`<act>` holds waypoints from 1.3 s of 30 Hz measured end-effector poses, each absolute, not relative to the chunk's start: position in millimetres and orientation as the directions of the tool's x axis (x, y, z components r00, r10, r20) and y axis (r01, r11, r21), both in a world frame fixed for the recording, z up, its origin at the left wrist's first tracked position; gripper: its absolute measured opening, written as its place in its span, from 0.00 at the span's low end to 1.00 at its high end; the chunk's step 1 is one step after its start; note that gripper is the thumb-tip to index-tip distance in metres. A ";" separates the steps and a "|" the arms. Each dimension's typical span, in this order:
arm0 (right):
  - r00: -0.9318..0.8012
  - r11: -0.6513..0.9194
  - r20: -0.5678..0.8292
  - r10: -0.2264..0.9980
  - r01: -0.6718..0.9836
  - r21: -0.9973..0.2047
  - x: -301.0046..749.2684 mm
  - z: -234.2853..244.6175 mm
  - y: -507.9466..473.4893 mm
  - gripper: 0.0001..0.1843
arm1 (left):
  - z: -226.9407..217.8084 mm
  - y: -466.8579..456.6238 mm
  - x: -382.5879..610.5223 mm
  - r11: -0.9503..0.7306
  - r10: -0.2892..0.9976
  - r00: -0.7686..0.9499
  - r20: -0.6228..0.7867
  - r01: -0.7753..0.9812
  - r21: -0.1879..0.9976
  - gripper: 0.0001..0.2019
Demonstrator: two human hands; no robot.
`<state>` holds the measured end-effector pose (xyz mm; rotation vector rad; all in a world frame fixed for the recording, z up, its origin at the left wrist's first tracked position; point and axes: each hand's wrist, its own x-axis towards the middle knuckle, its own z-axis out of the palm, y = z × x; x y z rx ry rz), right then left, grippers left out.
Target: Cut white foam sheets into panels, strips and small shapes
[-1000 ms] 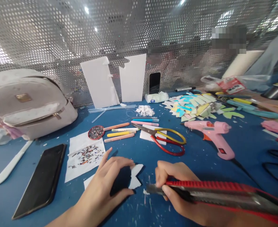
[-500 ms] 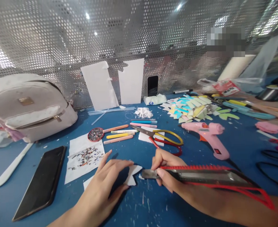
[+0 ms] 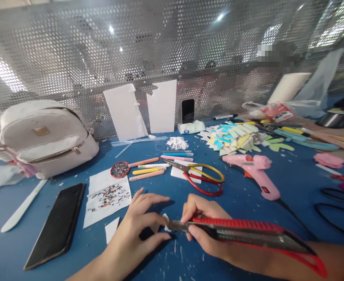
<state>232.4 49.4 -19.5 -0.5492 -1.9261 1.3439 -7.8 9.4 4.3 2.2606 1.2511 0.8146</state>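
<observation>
My right hand (image 3: pixel 201 222) is wrapped round a red and black utility knife (image 3: pixel 242 231), its metal tip pointing left. That tip meets a small white cut-out piece (image 3: pixel 166 221), which my left hand (image 3: pixel 142 222) pinches between thumb and a finger against the blue table. My left index finger is raised off the piece, and much of the piece is hidden behind the fingers. Beside my left wrist lies another white scrap (image 3: pixel 112 230). Scissors (image 3: pixel 199 171) with one yellow and one red handle rest beyond my right hand, partly over a white card (image 3: pixel 177 177).
A pink glue gun (image 3: pixel 256 171) lies at right, its cord running forward. Several markers (image 3: pixel 148 170), a paper with glittery bits (image 3: pixel 107 197), a black phone (image 3: pixel 56 226) and a backpack (image 3: pixel 45 136) are at left. Coloured scraps (image 3: pixel 233 136) are piled behind, before a perforated metal screen (image 3: pixel 148 47).
The knife tip has moved left onto the white piece. My left hand has turned, so its fingers now cover most of the piece, and the index finger has lifted. The view has shifted slightly.
</observation>
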 end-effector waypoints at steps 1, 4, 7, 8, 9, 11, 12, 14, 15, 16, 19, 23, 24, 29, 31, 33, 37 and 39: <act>-0.645 0.374 0.318 0.694 -0.055 -0.926 232.2 -20.8 49.3 0.06 | 4.0 9.8 -6.6 -0.502 0.861 0.417 0.292 0.603 0.620 0.04; -0.635 0.372 0.320 0.703 -0.056 -0.927 231.8 -17.2 48.7 0.06 | 5.2 10.9 -4.4 -0.510 0.856 0.419 0.302 0.590 0.626 0.04; -0.657 0.356 0.285 0.698 -0.027 -0.934 232.4 -6.4 47.1 0.05 | 7.7 10.0 -4.5 -0.505 0.859 0.414 0.301 0.596 0.624 0.04; -0.658 0.349 0.270 0.703 -0.011 -0.937 232.7 -2.9 46.3 0.05 | 8.7 9.6 -5.2 -0.503 0.861 0.407 0.304 0.602 0.620 0.05; -0.650 0.344 0.262 0.713 -0.001 -0.939 233.0 -0.2 45.5 0.04 | 9.9 9.6 -6.3 -0.505 0.861 0.404 0.309 0.610 0.611 0.05; -0.619 0.348 0.279 0.734 -0.009 -0.937 233.5 2.7 44.0 0.04 | 13.9 12.9 -9.2 -0.535 0.845 0.408 0.346 0.636 0.556 0.07; -0.604 0.355 0.295 0.740 -0.022 -0.935 233.6 3.0 43.4 0.04 | 16.9 17.2 -10.7 -0.562 0.826 0.416 0.380 0.655 0.505 0.07; -0.603 0.372 0.321 0.730 -0.044 -0.927 233.7 2.2 43.0 0.04 | 25.3 33.4 -12.1 -0.618 0.771 0.442 0.458 0.693 0.370 0.09; -0.614 0.381 0.327 0.718 -0.047 -0.923 233.8 1.6 43.1 0.04 | 30.5 45.6 -11.1 -0.631 0.752 0.451 0.481 0.703 0.327 0.09; -0.626 0.390 0.331 0.706 -0.046 -0.920 233.8 1.2 43.2 0.05 | 36.0 60.4 -8.6 -0.636 0.740 0.450 0.500 0.710 0.302 0.09; -0.651 0.429 0.337 0.680 -0.020 -0.903 234.7 1.9 42.9 0.07 | 52.0 116.5 9.2 -0.645 0.712 0.484 0.509 0.737 0.203 0.07; -0.638 0.453 0.321 0.700 0.049 -0.890 237.1 8.2 39.9 0.05 | 62.1 194.1 47.7 -0.639 0.684 0.548 0.482 0.768 0.035 0.06; -0.635 0.452 0.310 0.707 0.069 -0.889 237.5 10.1 39.1 0.05 | 62.1 209.7 56.7 -0.636 0.684 0.563 0.464 0.772 0.000 0.07; -0.624 0.478 0.345 0.701 0.052 -0.877 237.6 16.0 37.4 0.05 | 60.1 248.8 78.0 -0.603 0.702 0.586 0.404 0.792 -0.102 0.11; -0.626 0.471 0.336 0.703 0.057 -0.880 238.1 16.6 37.4 0.05 | 63.1 245.4 73.5 -0.594 0.705 0.581 0.407 0.797 -0.108 0.12; -0.632 0.458 0.305 0.712 0.089 -0.884 238.9 16.0 37.8 0.04 | 67.7 231.9 62.7 -0.591 0.708 0.569 0.419 0.801 -0.091 0.11; -0.607 0.402 0.284 0.742 0.064 -0.913 239.6 12.2 40.4 0.04 | 70.6 176.0 29.4 -0.592 0.723 0.533 0.439 0.806 -0.004 0.06; -0.601 0.349 0.288 0.745 -0.015 -0.937 238.5 10.0 42.4 0.03 | 65.2 136.6 11.9 -0.584 0.741 0.507 0.441 0.810 0.050 0.05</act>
